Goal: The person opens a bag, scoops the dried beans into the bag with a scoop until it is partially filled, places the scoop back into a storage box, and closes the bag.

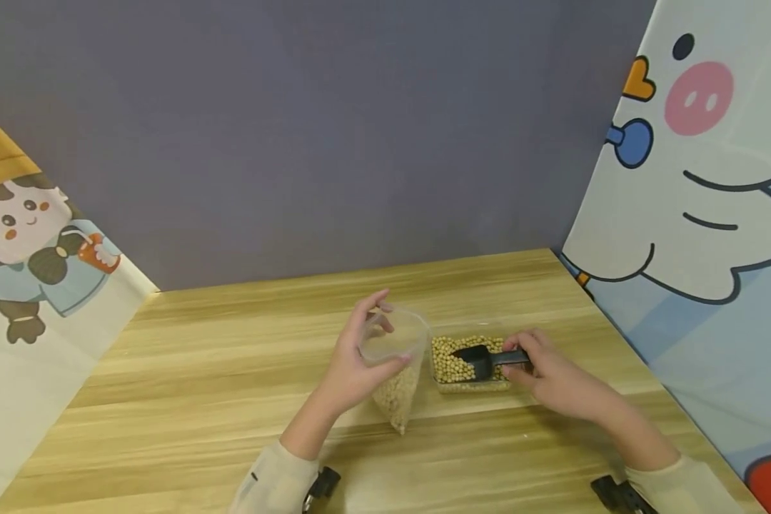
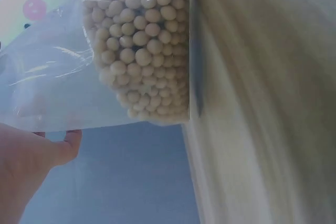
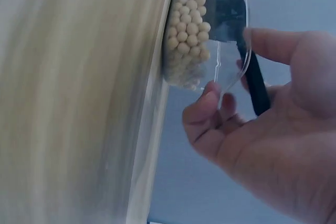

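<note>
My left hand [image 1: 353,368] holds a clear plastic bag [image 1: 412,335] by its open mouth, thumb on the near side and fingers on the far side. Pale soybeans [image 2: 140,51] fill the bag's lower part, which stands at the table surface. To its right is a clear plastic box [image 1: 474,388] of soybeans [image 1: 448,365]. My right hand [image 1: 555,378] grips the handle of a black scoop [image 1: 483,363], whose blade lies among the beans. In the right wrist view, right-hand fingers [image 3: 203,109] also reach the wall of the box.
The wood-grain table [image 1: 186,385] meets a grey back panel [image 1: 334,143]. Cartoon-printed panels stand at the left [image 1: 58,271] and right [image 1: 700,214], the right one close beyond my right forearm.
</note>
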### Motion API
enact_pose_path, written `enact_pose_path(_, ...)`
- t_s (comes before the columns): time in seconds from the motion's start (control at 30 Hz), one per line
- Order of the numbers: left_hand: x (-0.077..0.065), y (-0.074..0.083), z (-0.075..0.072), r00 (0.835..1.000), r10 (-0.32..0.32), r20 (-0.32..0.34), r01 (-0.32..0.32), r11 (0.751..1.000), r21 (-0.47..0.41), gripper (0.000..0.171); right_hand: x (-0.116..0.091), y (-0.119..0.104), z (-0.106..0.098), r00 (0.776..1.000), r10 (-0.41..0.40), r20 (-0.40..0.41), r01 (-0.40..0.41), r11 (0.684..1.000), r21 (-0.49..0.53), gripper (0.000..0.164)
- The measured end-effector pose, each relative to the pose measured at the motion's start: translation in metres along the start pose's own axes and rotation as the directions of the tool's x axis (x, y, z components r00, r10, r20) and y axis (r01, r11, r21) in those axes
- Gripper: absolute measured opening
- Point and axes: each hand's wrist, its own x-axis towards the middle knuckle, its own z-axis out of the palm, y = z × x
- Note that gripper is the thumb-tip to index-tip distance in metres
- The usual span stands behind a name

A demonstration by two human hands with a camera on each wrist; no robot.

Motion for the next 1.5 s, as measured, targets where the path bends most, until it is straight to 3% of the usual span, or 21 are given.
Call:
enact_pose_path(0.2, 0.004, 0.003, -0.014, 0.998, 0.016, -0.063, -0.016, 1.000, 0.000, 0.091, 0.007, -0.005, 0.005, 0.997, 0.047, 0.057, -0.042, 0.996, -0.073, 0.074)
enact_pose_path(0.4, 0.005, 0.005, -0.021, 0.997, -0.010, -0.075, 0.011, 1.000, 0.005, 0.092, 0.021, -0.012, 0.013, 0.993, 0.065, 0.097, -0.060, 0.997, -0.055, 0.068)
enact_pose_path(0.7, 0.005, 0.003, -0.032, 0.993, -0.039, -0.110, 0.041, 0.999, 0.013, 0.095, 0.056, -0.028, 0.019, 0.985, 0.070, 0.158, -0.061, 0.996, -0.058, 0.077)
enact_pose_path(0.8, 0.007, 0.001, -0.038, 0.990, -0.052, -0.131, 0.052, 0.999, -0.001, 0.096, 0.067, -0.030, 0.015, 0.987, 0.030, 0.159, -0.016, 0.996, -0.087, 0.065)
enact_pose_path(0.87, 0.007, -0.001, -0.041, 0.989, -0.063, -0.133, 0.061, 0.998, -0.018, 0.096, 0.072, -0.029, 0.011, 0.993, -0.007, 0.119, 0.022, 0.992, -0.126, 0.049)
enact_pose_path(0.93, 0.007, -0.003, -0.043, 0.989, -0.069, -0.131, 0.065, 0.997, -0.039, 0.096, 0.075, -0.027, 0.009, 0.996, -0.070, 0.062, 0.080, 0.981, -0.178, 0.032)
enact_pose_path(1.03, 0.007, -0.008, -0.046, 0.991, -0.068, -0.115, 0.062, 0.996, -0.057, 0.097, 0.078, -0.024, 0.009, 0.985, -0.174, 0.001, 0.168, 0.950, -0.264, 0.020)
enact_pose_path(1.13, 0.006, -0.013, -0.048, 0.994, -0.065, -0.085, 0.058, 0.995, -0.078, 0.100, 0.079, -0.024, 0.010, 0.966, -0.257, -0.012, 0.237, 0.910, -0.341, 0.021)
enact_pose_path(1.33, 0.006, -0.020, -0.051, 0.998, -0.051, -0.034, 0.048, 0.995, -0.087, 0.103, 0.081, -0.026, 0.012, 0.928, -0.367, -0.061, 0.294, 0.823, -0.487, 0.019)
enact_pose_path(1.5, 0.002, -0.023, -0.052, 0.997, -0.066, -0.035, 0.065, 0.997, -0.049, 0.107, 0.080, -0.021, 0.010, 0.922, -0.382, -0.068, 0.294, 0.803, -0.518, 0.021)
